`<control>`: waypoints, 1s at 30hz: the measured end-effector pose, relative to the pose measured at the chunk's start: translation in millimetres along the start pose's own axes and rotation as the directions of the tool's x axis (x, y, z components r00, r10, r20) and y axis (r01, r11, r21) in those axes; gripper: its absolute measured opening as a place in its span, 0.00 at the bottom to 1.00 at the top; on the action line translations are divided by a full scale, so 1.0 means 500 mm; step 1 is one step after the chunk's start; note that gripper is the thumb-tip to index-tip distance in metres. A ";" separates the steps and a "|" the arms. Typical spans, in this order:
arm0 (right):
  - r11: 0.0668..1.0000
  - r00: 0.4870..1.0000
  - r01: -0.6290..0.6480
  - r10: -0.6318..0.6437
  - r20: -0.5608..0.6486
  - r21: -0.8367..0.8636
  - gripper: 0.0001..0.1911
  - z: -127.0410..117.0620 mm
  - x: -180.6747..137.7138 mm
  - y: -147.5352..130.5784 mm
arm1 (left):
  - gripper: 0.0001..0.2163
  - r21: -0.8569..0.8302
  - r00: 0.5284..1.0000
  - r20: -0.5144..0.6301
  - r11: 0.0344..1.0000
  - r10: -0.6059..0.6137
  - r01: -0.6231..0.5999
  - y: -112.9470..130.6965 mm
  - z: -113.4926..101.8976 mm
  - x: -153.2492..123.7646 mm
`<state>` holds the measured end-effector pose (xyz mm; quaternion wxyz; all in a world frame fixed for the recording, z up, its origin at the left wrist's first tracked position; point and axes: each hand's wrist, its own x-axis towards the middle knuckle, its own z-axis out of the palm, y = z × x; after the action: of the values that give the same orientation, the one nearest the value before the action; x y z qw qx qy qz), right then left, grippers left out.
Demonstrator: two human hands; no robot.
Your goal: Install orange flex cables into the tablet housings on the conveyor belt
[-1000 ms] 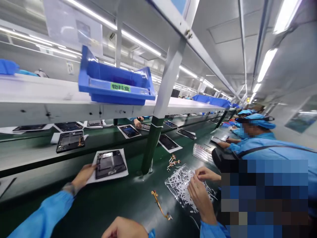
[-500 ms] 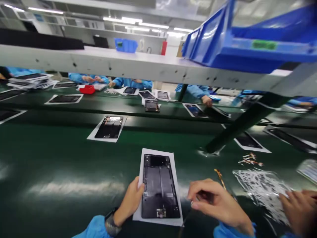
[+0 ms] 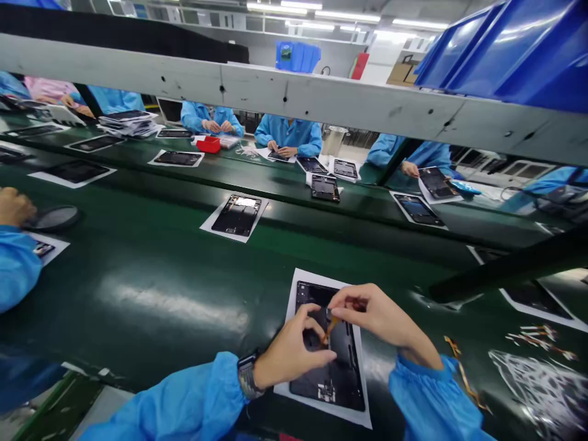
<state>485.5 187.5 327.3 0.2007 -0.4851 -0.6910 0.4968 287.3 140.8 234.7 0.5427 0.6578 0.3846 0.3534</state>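
Observation:
A tablet housing [image 3: 328,376], black with its inside showing, lies on a sheet of white paper [image 3: 290,312] on the green bench. My right hand [image 3: 379,315] is over its upper part and pinches a short orange flex cable [image 3: 329,331] between thumb and fingertips. My left hand [image 3: 294,349] is above the middle of the housing, thumb and fingers curved and apart, fingertips beside the cable's lower end. Whether they touch it I cannot tell. To the right of my sleeve lies another flex cable [image 3: 466,376].
Small flex cables [image 3: 542,340] and a heap of white strips [image 3: 546,386] lie at right. A green post [image 3: 505,269] slants across the bench. Another housing [image 3: 236,214] sits further back. A co-worker's arm [image 3: 16,263] is at left. A shelf [image 3: 294,92] with blue bins [image 3: 509,55] crosses above.
My left hand has left the paper's edge and moved over the housing. My right hand has come in from the right, with a flex cable now visible in its pinch. The view has shifted.

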 end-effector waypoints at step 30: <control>0.905 0.976 -0.174 0.210 0.051 -0.389 0.09 0.034 0.286 0.178 | 0.09 0.810 0.848 0.292 0.358 0.443 -0.465 -0.107 -0.059 0.049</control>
<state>450.4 306.9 212.3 0.0203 -0.5572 -0.7319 0.3916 266.1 181.7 187.7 0.0282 0.9206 0.3044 0.2428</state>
